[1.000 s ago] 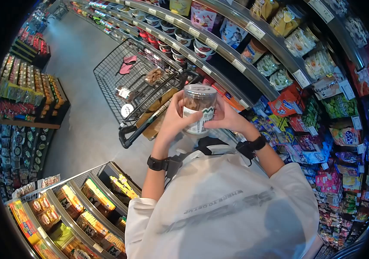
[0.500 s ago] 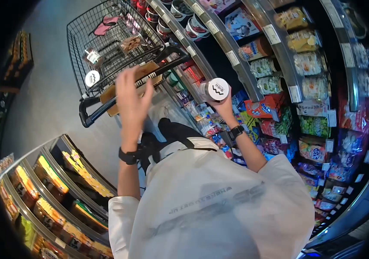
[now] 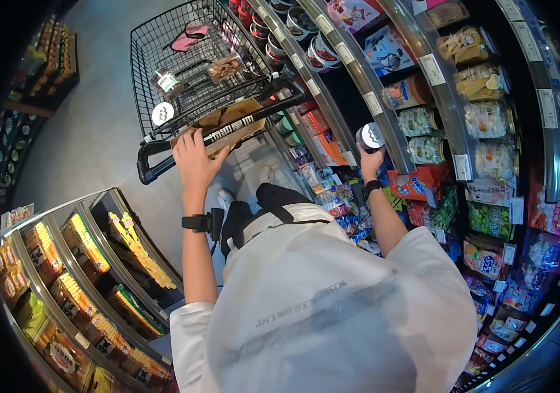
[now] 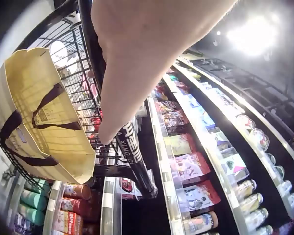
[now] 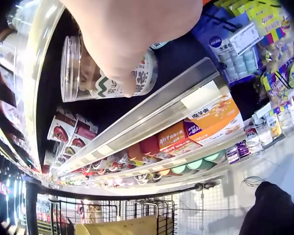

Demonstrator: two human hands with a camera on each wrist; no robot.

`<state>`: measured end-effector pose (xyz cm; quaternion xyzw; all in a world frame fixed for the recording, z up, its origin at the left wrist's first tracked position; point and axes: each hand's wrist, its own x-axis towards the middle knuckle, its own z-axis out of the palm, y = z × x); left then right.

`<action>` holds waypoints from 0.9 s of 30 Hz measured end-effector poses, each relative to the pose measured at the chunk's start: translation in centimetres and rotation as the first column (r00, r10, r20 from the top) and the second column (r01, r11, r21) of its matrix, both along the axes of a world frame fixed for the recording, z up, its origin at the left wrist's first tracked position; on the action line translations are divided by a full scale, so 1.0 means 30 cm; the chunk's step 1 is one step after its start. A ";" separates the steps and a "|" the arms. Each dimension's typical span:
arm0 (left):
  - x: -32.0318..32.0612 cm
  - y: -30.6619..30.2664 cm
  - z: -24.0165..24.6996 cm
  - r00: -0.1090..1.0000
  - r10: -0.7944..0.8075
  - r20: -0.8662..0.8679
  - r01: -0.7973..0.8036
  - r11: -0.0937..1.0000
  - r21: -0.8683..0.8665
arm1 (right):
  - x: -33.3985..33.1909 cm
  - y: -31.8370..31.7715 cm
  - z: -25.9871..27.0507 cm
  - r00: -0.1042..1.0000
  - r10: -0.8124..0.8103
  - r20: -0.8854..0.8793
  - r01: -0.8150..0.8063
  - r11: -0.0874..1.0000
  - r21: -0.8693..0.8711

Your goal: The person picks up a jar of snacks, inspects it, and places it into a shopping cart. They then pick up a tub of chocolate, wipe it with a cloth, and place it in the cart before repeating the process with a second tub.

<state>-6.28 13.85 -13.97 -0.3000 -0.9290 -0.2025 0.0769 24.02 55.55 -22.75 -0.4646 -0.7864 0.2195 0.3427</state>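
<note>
Clamped round a clear plastic jar with a white lid (image 3: 370, 135), the right hand (image 3: 372, 162) has it at the dark shelf; the left, fingers loose, touches the black cart handle (image 3: 246, 122). Likely shelving: seat it before letting go

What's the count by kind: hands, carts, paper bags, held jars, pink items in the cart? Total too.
Hands: 2, left hand at the cart handle, right hand holding the jar
Carts: 1
Paper bags: 1
Held jars: 1
Pink items in the cart: 1
Total: 6
</note>
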 end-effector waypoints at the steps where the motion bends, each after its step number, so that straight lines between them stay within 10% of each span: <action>1: -0.002 0.004 -0.002 1.000 0.001 0.006 -0.001 1.000 -0.008 | -0.004 0.027 -0.030 0.999 -0.036 -0.010 0.036 0.999 0.038; 5: 0.003 0.006 -0.008 1.000 0.009 -0.014 -0.010 1.000 -0.023 | 0.008 0.150 -0.188 0.981 -0.083 -0.173 0.051 0.982 -0.179; 8: 0.005 0.013 -0.012 0.999 0.040 0.006 -0.040 0.999 -0.038 | 0.015 0.203 -0.233 0.962 -0.249 0.112 0.258 0.694 -0.673; 11: 0.004 0.029 0.007 0.995 0.076 0.059 -0.075 0.997 -0.016 | -0.002 0.196 -0.285 0.971 -0.228 -0.068 0.187 0.910 -0.371; 12: 0.008 0.032 0.014 0.993 0.086 0.083 -0.086 0.996 -0.004 | -0.011 0.209 -0.285 0.958 -0.283 0.039 0.255 0.785 -0.565; 27: 0.024 0.050 0.014 0.985 0.158 0.068 -0.157 0.988 -0.014 | -0.118 0.353 -0.312 0.936 -0.353 0.010 0.351 0.926 -0.141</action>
